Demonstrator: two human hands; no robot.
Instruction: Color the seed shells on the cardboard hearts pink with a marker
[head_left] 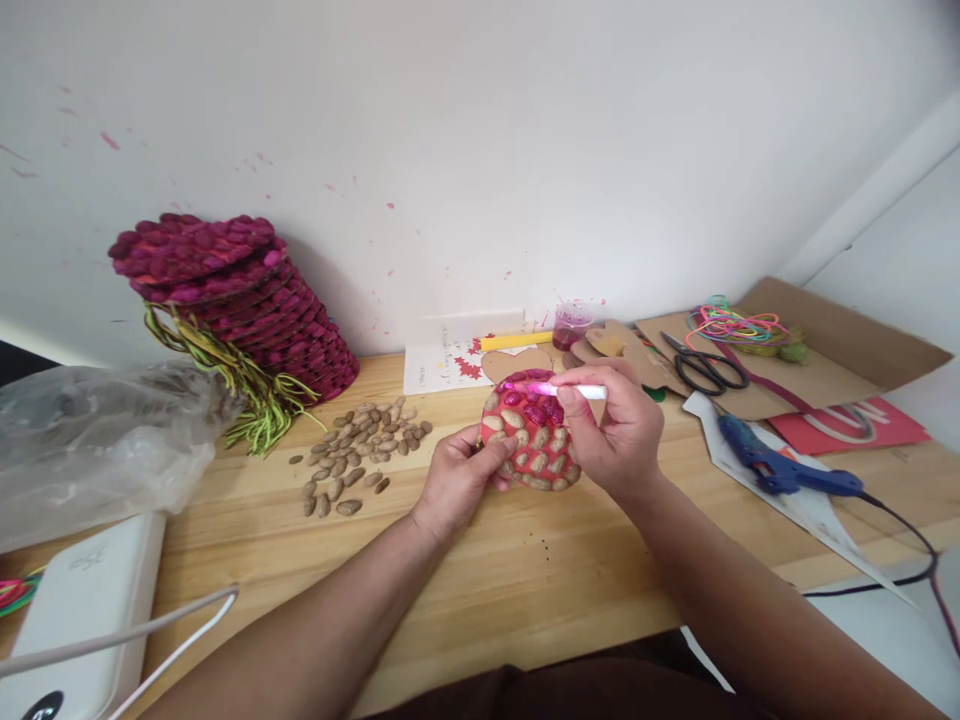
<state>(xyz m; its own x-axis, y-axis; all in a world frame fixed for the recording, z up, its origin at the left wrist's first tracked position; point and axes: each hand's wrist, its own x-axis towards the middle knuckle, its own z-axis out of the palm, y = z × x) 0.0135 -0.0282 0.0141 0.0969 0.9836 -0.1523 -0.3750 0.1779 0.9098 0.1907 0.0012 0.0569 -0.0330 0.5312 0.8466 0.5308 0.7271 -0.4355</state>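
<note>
My left hand [457, 478] grips the lower left edge of a red disc [534, 462] covered with peanut-like pods, its thumb lying on the face. The pods along the top are painted magenta; those lower down are still plain tan. My right hand [619, 430] pinches a thin white-handled brush [585, 391], whose magenta tip touches the painted pods near the disc's top edge. A cup of magenta liquid [572, 325] stands behind the disc, against the wall. Loose tan pods [360, 440] lie on the wooden table to the left of my left hand.
A tall magenta stack [255, 300] with green tassels [262, 400] leans at the back left, beside a plastic bag [97, 440] and a white power bank [90, 610]. On the right are scissors [705, 368], cardboard [840, 365], coloured cords [739, 325] and a blue glue gun [787, 472] with its cable.
</note>
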